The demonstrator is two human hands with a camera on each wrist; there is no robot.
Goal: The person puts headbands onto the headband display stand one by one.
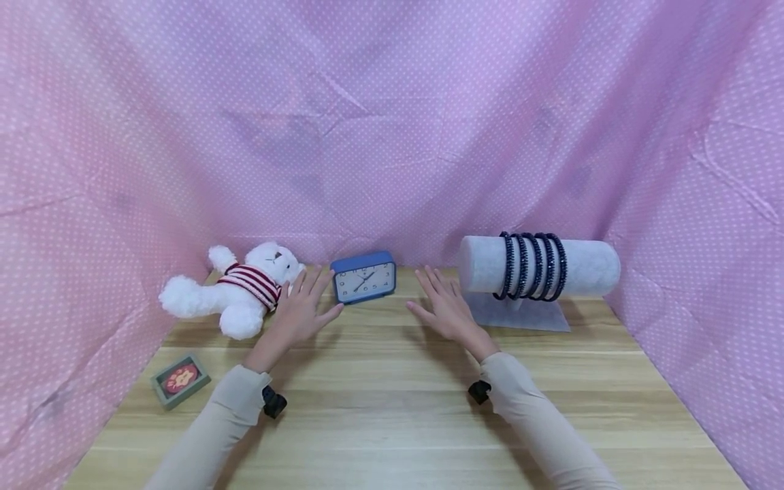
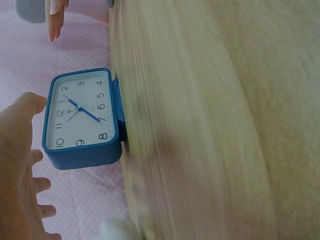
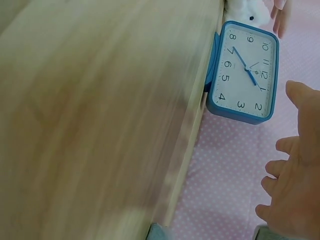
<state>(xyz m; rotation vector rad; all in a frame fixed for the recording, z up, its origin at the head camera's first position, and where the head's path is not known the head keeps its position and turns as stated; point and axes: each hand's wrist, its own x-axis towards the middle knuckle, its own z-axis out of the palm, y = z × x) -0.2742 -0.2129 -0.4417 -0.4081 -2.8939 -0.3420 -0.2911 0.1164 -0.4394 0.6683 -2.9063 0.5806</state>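
A blue alarm clock [image 1: 365, 279] with a white dial stands at the back of the wooden table. My left hand [image 1: 300, 309], fingers spread, is held above the table between the clock and a white teddy bear [image 1: 231, 299] in a red-striped sweater. On the clock's other side, my right hand [image 1: 446, 306] is likewise spread and holds nothing. Both wrist views show the clock [image 2: 80, 115] beside the fingers, with a gap between. To the right of my right hand is a grey bracelet stand [image 1: 591, 267] carrying several dark beaded bracelets [image 1: 531, 267].
A small grey-green frame [image 1: 181, 381] with a red and cream picture lies at the table's left. Pink dotted cloth [image 1: 392, 136] hangs behind and along both sides of the wooden table [image 1: 392, 408]. The bear lies tilted near the back left edge.
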